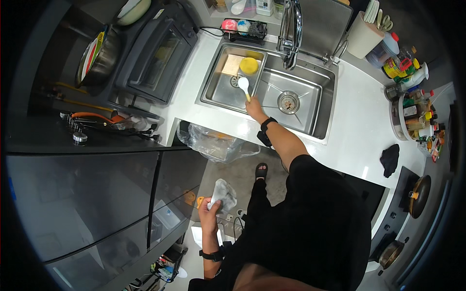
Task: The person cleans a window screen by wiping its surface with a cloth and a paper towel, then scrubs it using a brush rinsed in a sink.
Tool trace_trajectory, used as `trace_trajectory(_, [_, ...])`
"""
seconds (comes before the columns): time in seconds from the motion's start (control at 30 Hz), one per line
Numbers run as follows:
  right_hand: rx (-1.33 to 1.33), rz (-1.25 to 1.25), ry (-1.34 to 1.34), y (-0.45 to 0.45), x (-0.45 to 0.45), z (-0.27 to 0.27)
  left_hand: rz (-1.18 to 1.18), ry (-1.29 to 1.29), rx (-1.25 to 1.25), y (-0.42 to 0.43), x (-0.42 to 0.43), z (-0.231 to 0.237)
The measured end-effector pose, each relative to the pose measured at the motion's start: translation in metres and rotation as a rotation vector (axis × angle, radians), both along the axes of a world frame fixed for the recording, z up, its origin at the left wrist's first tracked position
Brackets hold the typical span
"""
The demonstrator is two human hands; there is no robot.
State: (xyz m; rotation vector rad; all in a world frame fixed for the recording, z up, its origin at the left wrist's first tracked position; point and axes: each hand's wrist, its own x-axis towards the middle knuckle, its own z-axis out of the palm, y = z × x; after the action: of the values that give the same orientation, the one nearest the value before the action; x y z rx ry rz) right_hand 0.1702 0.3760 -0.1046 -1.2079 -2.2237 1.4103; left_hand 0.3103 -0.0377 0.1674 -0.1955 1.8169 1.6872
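Note:
My right hand [255,108] grips the yellow handle of a white-headed spoon or brush [243,85] over the left basin of the steel sink [218,91]. Under it in that basin lie a beige square sponge or cloth [233,65], a round yellow thing [249,66] and a drain. Low on the left, away from the counter, my left hand [210,212] pinches a crumpled grey-white cloth [223,196] between thumb and fingers. The chrome faucet [289,40] stands behind the right basin, whose drain strainer [288,102] holds some scraps.
A plastic-lined bin [214,143] hangs below the counter edge. A toaster oven [156,62] stands left of the sink, a caddy [247,31] with scrubbers behind it. Bottles, a utensil holder [365,36], a black cloth [390,160] and a stove with pans [419,196] are at right.

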Motion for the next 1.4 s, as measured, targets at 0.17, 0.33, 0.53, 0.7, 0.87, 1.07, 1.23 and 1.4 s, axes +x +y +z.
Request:
trace_trajectory(0.17, [0.075,-0.091,-0.004,0.012,0.006,0.005,0.021,0.073,0.014,-0.010,-0.009,-0.008])
trace_trajectory(0.33, [0.142,-0.055,0.092,0.028,0.090,0.039,-0.106,0.055,0.104,0.031,-0.019,0.005])
trace_trajectory(0.53, [-0.001,0.194,0.260,-0.022,0.265,0.199,-0.285,0.051,0.193,0.098,-0.016,-0.023])
trace_trajectory(0.7, [0.344,-0.172,0.331,0.105,0.425,0.325,-0.633,0.013,0.237,0.233,0.009,-0.018])
trace_trajectory(0.87, [0.850,-0.325,0.324,0.281,0.509,0.414,-0.757,0.021,0.255,0.344,0.073,-0.010])
trace_trajectory(1.07, [1.171,-0.364,0.206,0.473,0.498,0.525,-0.763,0.025,0.272,0.423,0.146,0.042])
trace_trajectory(1.23, [1.424,-0.464,0.103,0.617,0.450,0.628,-0.796,0.137,0.239,0.466,0.165,0.098])
trace_trajectory(1.4, [1.313,-0.541,0.111,0.652,0.412,0.585,-0.729,0.126,0.224,0.502,0.172,0.112])
